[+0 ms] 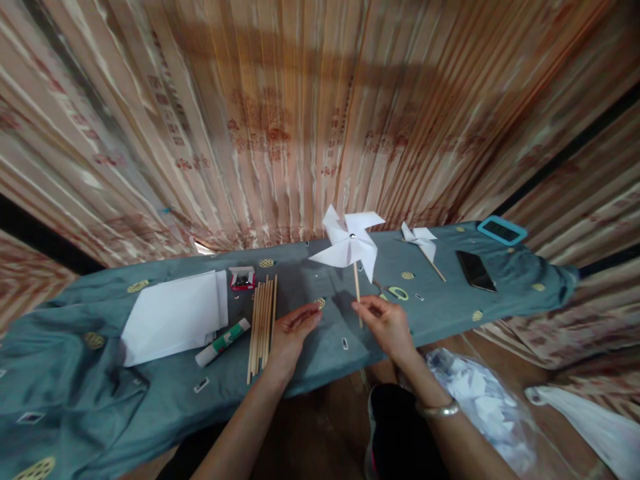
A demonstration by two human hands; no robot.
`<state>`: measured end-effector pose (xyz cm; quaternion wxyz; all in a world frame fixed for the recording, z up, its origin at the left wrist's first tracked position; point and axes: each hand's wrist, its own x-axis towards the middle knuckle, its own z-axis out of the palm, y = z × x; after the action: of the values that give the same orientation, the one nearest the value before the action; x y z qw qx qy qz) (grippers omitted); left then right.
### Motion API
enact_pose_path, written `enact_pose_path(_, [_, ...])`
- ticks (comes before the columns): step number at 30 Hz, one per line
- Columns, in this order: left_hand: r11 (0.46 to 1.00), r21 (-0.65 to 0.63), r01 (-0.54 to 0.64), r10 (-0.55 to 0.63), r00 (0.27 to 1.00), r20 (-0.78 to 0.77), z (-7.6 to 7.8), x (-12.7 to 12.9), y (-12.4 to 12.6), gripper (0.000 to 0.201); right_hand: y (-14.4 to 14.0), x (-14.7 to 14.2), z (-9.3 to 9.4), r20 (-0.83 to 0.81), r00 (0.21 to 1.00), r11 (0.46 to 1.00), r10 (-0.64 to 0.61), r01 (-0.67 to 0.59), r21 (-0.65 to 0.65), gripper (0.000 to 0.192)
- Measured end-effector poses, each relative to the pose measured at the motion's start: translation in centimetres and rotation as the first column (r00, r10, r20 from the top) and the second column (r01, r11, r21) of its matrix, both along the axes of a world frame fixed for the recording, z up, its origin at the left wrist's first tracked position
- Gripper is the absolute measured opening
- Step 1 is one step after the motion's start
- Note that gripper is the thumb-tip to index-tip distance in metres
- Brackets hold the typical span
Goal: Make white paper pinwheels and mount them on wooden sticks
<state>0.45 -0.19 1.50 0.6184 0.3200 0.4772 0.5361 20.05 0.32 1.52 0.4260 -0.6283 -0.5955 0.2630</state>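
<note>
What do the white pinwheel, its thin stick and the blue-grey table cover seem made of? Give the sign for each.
White pinwheel: most likely matte paper, shown by sharp folded vanes pinned at the centre.
Thin stick, held by the right hand: pale, plain and straight, probably wood or bamboo.
Blue-grey table cover: soft woven cloth, wrinkled and draping over the edge.
</note>
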Motion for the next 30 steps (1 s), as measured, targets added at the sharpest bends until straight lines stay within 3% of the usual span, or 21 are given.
enact_pose_path(3, [1.0,0.005,0.016,-0.016,1.0,-0.023,-0.2,0.0,-0.1,0.033,2.2,4.7,1.3,0.182,0.979,0.995,-0.095,0.092,0.021,0.038])
enact_pose_path(5, [1.0,0.011,0.023,-0.022,0.999,-0.042,-0.3,-0.1,-0.2,0.033,3.8,8.1,2.2,0.349,0.922,0.984,-0.165,0.18,-0.011,0.039])
enact_pose_path(9, [1.0,0.007,0.03,-0.029,0.998,-0.06,-0.3,-0.2,-0.3,0.034,6.5,13.9,3.5,0.471,0.842,0.95,-0.262,0.311,-0.027,0.03])
enact_pose_path(13, [0.998,-0.02,0.057,-0.058,0.995,-0.082,-0.4,-0.3,-0.5,0.033,8.4,18.0,3.5,0.579,0.76,0.914,-0.296,0.401,-0.06,0.026])
enact_pose_path(18, [0.997,-0.059,0.053,-0.059,0.993,-0.101,-0.9,-0.3,-0.4,0.034,10.3,21.0,2.0,0.756,0.61,0.86,-0.237,0.494,-0.128,0.018])
enact_pose_path(21, [0.995,-0.084,0.057,-0.065,0.992,-0.105,-1.1,-0.3,-0.3,0.033,11.2,22.0,0.8,0.819,0.544,0.845,-0.181,0.512,-0.154,0.022])
enact_pose_path(30, [0.987,-0.124,0.1,-0.115,0.986,-0.122,-1.7,-0.3,-0.9,0.038,13.5,23.7,-1.9,0.875,0.47,0.827,-0.114,0.533,-0.179,0.034])
